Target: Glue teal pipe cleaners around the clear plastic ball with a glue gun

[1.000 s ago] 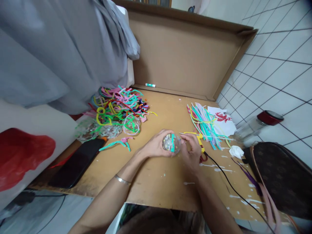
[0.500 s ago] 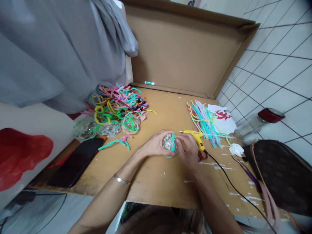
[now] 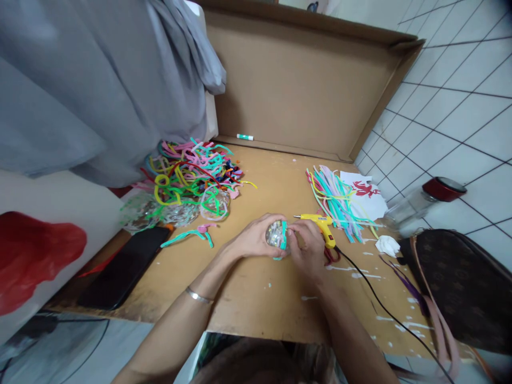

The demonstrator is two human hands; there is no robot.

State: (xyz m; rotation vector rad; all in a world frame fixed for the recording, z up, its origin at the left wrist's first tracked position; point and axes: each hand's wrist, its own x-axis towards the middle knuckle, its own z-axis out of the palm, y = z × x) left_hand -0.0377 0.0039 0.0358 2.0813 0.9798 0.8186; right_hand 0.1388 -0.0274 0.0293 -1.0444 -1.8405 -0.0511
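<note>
My left hand (image 3: 258, 234) is wrapped round a clear, roundish plastic piece (image 3: 274, 234) with shiny highlights. A turquoise pipe cleaner (image 3: 284, 234) runs down the right side of this piece, and a bit of turquoise shows below it. Thumb and forefinger of my right hand (image 3: 307, 245) are pinched together against the piece's right edge, close beside the pipe cleaner. What lies between those fingertips is hidden. Just behind my right hand lies a yellow hot glue gun (image 3: 326, 229), its nozzle pointing left and its handle partly covered.
Several clear plastic pieces wound with pipe cleaners (image 3: 215, 204) sit at left, before a tangled pipe cleaner heap (image 3: 196, 165). A black phone (image 3: 124, 269) lies nearby. At right are a pipe cleaner bundle (image 3: 336, 197), glass bottle (image 3: 412, 205), brown bag (image 3: 460, 282) and black cord (image 3: 376, 298).
Both hands stay almost where they were around the clear piece. My right fingertips have shifted slightly along its right edge.
</note>
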